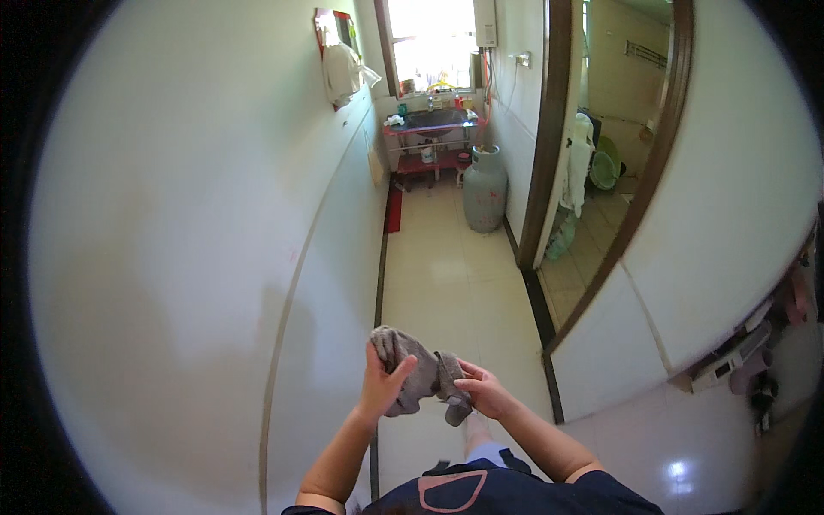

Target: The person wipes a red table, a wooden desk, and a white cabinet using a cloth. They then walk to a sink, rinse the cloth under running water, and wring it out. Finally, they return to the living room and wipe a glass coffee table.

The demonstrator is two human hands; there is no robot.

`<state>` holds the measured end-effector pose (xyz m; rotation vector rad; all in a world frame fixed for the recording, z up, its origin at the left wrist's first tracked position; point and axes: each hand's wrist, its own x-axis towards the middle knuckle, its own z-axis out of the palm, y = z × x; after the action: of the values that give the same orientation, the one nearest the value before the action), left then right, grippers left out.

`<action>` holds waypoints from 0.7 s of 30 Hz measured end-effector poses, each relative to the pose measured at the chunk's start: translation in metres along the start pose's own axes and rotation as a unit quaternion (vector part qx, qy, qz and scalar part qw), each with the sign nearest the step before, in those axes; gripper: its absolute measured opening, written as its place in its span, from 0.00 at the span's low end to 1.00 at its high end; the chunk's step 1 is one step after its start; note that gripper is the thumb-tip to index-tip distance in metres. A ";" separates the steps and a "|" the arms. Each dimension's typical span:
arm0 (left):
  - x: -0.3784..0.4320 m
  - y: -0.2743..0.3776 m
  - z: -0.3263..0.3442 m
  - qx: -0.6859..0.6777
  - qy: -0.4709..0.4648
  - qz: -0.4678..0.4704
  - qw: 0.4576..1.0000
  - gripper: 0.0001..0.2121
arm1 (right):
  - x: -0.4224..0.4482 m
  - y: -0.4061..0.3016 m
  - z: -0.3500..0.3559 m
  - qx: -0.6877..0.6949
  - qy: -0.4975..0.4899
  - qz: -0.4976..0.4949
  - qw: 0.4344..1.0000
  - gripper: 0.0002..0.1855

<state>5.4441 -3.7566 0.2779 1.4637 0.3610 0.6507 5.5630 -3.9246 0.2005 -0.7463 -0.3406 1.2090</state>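
A crumpled grey-brown cloth (418,370) is stretched between my two hands in front of my body, above the tiled floor. My left hand (387,383) grips its wider, bunched part, with the thumb on the near face. At the cloth's narrower, folded part, my right hand (484,388) pinches it between thumb and fingers, and a darker end hangs below. The folds hide part of the fingers of both hands. Whether it is one piece of cloth or two, I cannot tell.
White walls line a narrow passage. At its far end stand a dark sink (438,119) under a window and a grey gas cylinder (485,193). A doorway with a brown frame (547,129) opens on the right. Bags hang on the left wall.
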 end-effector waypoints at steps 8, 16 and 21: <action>0.290 -0.016 -0.013 -0.040 0.123 0.014 0.991 0.24 | 0.264 -0.130 -0.087 -0.360 0.003 0.018 0.933 0.22; 0.528 -0.076 -0.074 0.014 0.200 -0.007 0.980 0.29 | 0.538 -0.330 -0.154 -0.112 0.088 -0.013 0.990 0.10; 0.706 -0.143 -0.077 0.066 0.168 -0.006 0.984 0.28 | 0.683 -0.447 -0.203 -0.067 0.077 -0.077 0.992 0.11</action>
<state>5.9752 -3.2653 0.2420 1.4749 0.6854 0.8809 6.2403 -3.4287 0.2594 -0.9071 -0.3466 0.9846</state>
